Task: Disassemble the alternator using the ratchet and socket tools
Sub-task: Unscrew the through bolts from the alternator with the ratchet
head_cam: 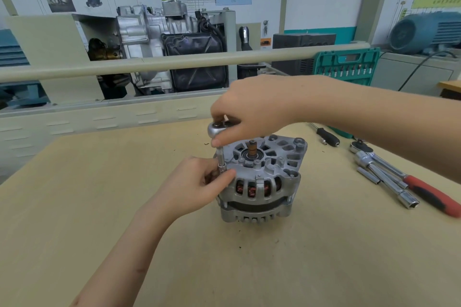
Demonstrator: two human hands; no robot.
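A silver alternator [264, 182] stands upright on the wooden table [99, 194], shaft end up, with copper windings showing through its slots. A small chrome ratchet [216, 129] with an extension bar and socket [220, 157] stands vertically at the alternator's left edge. My right hand [252, 107] grips the ratchet head from above. My left hand [199, 182] pinches the lower end of the extension and socket, against the housing. The bolt under the socket is hidden.
To the right lie a red-handled ratchet [429, 192], long sockets and extension bars [389, 182] and a black-handled driver [328, 137]. A green tool case [346, 67] stands behind my right arm. A rail and a cutaway engine display stand past the table's far edge.
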